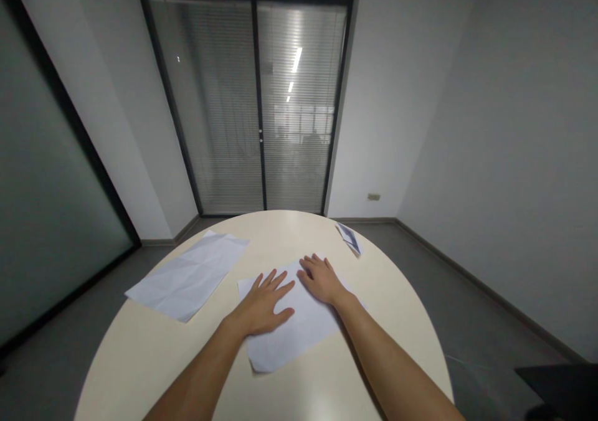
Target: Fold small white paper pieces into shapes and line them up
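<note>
A sheet of white paper lies on the round table in front of me. My left hand rests on its left part with the fingers spread. Toward the sheet's far edge sits my right hand, palm down and fingers stretched out, slightly bent. Both hands are open and hold nothing. Parts of the sheet are hidden beneath the hands and the right forearm. One near corner of the paper lifts slightly off the tabletop.
A larger creased sheet of paper lies at the left, reaching over the edge of the round cream table. At the far right edge is a small folded printed paper. A dark object stands at lower right.
</note>
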The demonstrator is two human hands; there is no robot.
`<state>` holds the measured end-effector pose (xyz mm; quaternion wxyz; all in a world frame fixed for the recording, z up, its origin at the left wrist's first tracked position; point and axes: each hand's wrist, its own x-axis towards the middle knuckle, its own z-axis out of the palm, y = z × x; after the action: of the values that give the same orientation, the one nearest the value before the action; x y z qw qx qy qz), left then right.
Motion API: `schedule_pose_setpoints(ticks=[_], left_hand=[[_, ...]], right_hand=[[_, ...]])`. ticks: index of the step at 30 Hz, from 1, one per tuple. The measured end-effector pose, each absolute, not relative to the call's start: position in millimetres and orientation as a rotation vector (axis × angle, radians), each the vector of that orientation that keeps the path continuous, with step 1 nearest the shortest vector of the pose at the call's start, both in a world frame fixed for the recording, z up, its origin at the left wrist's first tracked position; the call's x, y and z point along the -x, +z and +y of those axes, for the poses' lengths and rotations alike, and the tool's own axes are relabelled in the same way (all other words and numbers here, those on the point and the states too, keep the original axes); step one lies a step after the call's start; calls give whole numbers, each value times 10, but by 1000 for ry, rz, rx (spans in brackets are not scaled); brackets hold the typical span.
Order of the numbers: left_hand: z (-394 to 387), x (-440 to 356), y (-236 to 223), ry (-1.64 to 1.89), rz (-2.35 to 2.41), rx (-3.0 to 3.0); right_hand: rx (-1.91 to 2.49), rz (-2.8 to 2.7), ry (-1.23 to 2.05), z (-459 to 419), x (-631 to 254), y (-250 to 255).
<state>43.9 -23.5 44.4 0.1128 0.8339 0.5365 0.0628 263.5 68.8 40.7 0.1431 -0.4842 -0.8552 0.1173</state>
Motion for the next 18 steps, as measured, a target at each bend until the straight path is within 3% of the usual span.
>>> schedule_pose_setpoints(ticks=[8,13,18], left_hand=[[-246,-462,414,230,1750,-2375],[-247,-496,434,239,2116,-2271],[-299,-453,472,223,2168,-2268]], right_hand=[[1554,-2306,175,645,-2661,450],[1271,-2493,380,393,-2496,538],[1575,-2481,416,446,-2578,509]])
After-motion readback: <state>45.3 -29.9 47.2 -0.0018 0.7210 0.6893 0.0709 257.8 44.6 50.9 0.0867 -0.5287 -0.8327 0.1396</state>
